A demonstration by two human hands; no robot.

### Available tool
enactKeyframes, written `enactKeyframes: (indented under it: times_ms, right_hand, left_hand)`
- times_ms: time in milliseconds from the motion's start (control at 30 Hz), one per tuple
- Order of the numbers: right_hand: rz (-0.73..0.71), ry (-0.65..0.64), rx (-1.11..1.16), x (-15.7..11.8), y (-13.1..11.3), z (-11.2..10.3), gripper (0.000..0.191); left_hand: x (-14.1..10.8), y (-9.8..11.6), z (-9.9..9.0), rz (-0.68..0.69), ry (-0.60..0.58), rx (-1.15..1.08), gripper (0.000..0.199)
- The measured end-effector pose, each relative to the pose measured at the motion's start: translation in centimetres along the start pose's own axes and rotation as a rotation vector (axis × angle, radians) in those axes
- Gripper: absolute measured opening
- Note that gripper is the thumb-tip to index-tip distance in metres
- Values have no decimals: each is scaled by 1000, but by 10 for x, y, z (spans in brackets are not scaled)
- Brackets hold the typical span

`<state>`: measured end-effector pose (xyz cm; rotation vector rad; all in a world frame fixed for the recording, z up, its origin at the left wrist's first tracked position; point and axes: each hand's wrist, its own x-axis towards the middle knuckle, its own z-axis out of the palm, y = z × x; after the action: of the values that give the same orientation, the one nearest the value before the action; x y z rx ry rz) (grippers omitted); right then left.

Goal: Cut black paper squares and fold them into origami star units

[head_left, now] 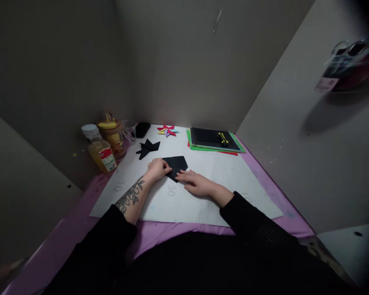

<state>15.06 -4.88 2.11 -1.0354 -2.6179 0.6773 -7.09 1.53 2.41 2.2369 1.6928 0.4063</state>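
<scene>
A folded piece of black paper [178, 162] lies on the white sheet in front of me. My left hand [158, 169] is at its left edge, thumb and fingers closed on the paper. Flat against its lower right corner rests my right hand [197, 182], with the fingers stretched out. Just beyond my left hand sits a black folded-paper shape [148, 148] with several points. Farther back is a multicoloured paper star [167, 130] in red, yellow and lilac.
A stack of coloured paper [199, 137] bears a yellow-and-black cutter [223, 139]. On the left stand a glue bottle [103, 155], a brown jar [112, 135] and a clear cup [129, 130], near a black phone-like object [143, 130]. Grey partitions enclose the table; a pouch with scissors [341, 67] hangs right.
</scene>
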Motion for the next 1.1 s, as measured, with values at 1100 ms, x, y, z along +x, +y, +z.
enactKeyframes:
  times_ms: [1100]
  right_hand:
    - [-39, 42, -75, -5, -7, -3, 46]
  left_hand:
    - [-1, -2, -5, 53, -21, -21, 26]
